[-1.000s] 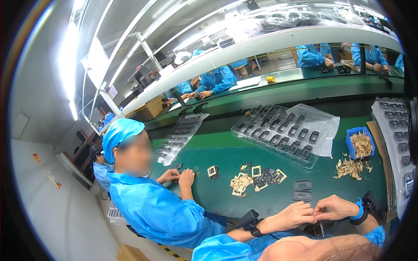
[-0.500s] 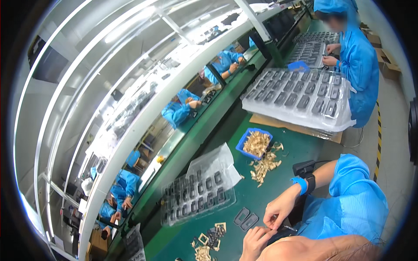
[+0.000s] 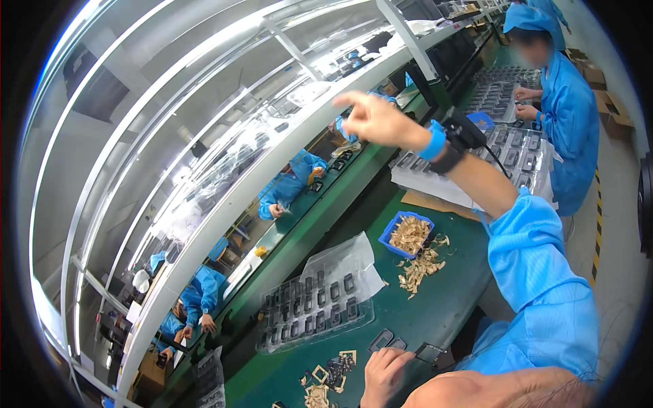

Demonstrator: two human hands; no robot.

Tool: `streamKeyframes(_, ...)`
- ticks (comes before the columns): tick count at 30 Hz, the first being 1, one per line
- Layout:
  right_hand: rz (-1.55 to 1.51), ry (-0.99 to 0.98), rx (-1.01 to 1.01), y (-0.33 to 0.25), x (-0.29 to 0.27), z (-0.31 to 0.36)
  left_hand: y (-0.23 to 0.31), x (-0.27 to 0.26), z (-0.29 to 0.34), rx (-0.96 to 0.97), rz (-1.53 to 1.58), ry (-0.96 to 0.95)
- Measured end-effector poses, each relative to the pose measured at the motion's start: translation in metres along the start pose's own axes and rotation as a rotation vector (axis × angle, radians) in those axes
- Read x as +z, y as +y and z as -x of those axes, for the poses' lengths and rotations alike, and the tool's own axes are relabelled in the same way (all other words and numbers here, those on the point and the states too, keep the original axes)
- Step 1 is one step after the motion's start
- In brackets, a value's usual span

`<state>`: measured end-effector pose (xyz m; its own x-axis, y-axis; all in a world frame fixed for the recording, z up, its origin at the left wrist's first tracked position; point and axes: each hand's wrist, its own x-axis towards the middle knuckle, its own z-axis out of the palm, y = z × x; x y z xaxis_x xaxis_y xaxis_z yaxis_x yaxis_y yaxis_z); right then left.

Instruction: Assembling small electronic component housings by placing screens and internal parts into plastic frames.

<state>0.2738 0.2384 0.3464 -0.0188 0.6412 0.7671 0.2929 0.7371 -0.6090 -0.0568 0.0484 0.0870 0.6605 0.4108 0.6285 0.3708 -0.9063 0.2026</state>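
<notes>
Raised high over the bench, my right hand [image 3: 381,121] has its index finger stretched out and its thumb apart. I see nothing in it. My left hand [image 3: 386,374] is low at the bench's near edge, its fingers curled on a thin dark rectangular frame [image 3: 431,353] that sticks out to their right. Two dark oblong frames [image 3: 382,339] lie just beyond the left knuckles, partly hidden by that hand. To the left of the hand are small black parts [image 3: 336,372], beige square frames [image 3: 320,373] and a heap of beige scraps [image 3: 316,396].
A clear tray [image 3: 316,306] of dark parts lies mid-bench. Beyond it stands a blue bin [image 3: 388,239] heaped with beige peelings, more spilled beside it. Farther right, trays [image 3: 524,146] are stacked near a co-worker in blue [image 3: 571,129]. A white shelf beam [image 3: 272,149] spans the left.
My right hand has left my left hand and swung up and away over the bench. The thin dark frame now shows clearly beside my left hand. The view has shifted slightly.
</notes>
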Motion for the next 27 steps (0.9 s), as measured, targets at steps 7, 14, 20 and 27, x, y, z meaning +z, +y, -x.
streamKeyframes(7,-0.243,-1.084,-0.224,-0.031,0.08,0.197,0.008,-0.014,0.007,-0.011,0.01,0.025)
streamKeyframes(14,-0.402,-1.343,0.031,-0.005,0.097,0.25,0.021,-0.017,-0.008,0.036,0.092,-0.081)
streamKeyframes(20,-0.47,-1.4,0.256,0.004,0.088,0.262,0.029,-0.013,-0.008,0.02,0.11,-0.104)
streamKeyframes(27,-0.528,-1.41,0.382,0.01,0.087,0.272,0.03,-0.008,-0.007,0.006,0.114,-0.097)
